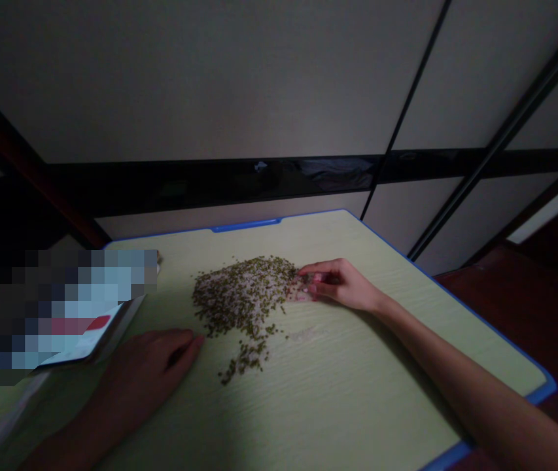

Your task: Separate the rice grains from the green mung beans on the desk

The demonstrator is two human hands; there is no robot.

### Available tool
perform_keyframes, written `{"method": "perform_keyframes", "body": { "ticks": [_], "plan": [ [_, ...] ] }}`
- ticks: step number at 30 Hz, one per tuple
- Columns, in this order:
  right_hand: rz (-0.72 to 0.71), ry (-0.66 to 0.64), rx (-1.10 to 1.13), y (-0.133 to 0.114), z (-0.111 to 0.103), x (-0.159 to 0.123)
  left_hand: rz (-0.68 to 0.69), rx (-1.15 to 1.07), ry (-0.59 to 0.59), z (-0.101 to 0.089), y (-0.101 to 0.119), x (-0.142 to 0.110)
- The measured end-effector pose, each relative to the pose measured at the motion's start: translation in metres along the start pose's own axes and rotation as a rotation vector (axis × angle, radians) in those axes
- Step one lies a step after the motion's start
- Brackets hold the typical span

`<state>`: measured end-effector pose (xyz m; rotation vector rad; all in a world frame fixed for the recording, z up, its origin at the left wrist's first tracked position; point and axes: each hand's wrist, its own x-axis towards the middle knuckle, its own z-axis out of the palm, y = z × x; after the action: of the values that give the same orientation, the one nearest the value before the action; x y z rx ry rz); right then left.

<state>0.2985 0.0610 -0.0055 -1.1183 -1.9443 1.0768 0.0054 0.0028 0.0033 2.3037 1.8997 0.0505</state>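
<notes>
A loose pile of small green beans mixed with pale grains (pixel 244 291) lies on the pale yellow-green table (pixel 357 392). My right hand (pixel 345 284) is at the pile's right edge, its index finger and thumb apart and touching the outermost grains; the other fingers are partly hidden. My left hand (pixel 154 360) rests on the tabletop left of the pile, fingers curled in and thumb close to the index finger. Nothing shows in it. A small trail of green beans (pixel 244 360) spreads from the pile towards me.
A lit tablet-like screen (pixel 80 337), largely pixelated, leans at the left beside my left hand. The table has a blue rim with a blue handle (pixel 246 226) at the far side. Behind stand pale cabinet doors (pixel 220 85) with a dark glossy band.
</notes>
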Motion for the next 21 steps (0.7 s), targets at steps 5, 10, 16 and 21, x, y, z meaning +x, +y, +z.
{"method": "perform_keyframes", "body": {
  "ticks": [5,10,16,21],
  "plan": [
    [-0.011,-0.017,-0.006,-0.0017,0.0021,0.0005,0.019,0.045,-0.031,0.0009,-0.0019,-0.0005],
    [-0.024,-0.017,-0.015,-0.0028,0.0050,0.0033,0.015,0.064,-0.023,0.0017,-0.0036,-0.0004],
    [-0.029,-0.057,-0.015,-0.0053,0.0038,0.0042,0.008,0.078,-0.041,0.0010,-0.0014,0.0004],
    [-0.075,-0.095,-0.056,-0.0050,-0.0008,0.0029,-0.003,0.057,-0.033,-0.0002,-0.0008,-0.0006]
  ]
}}
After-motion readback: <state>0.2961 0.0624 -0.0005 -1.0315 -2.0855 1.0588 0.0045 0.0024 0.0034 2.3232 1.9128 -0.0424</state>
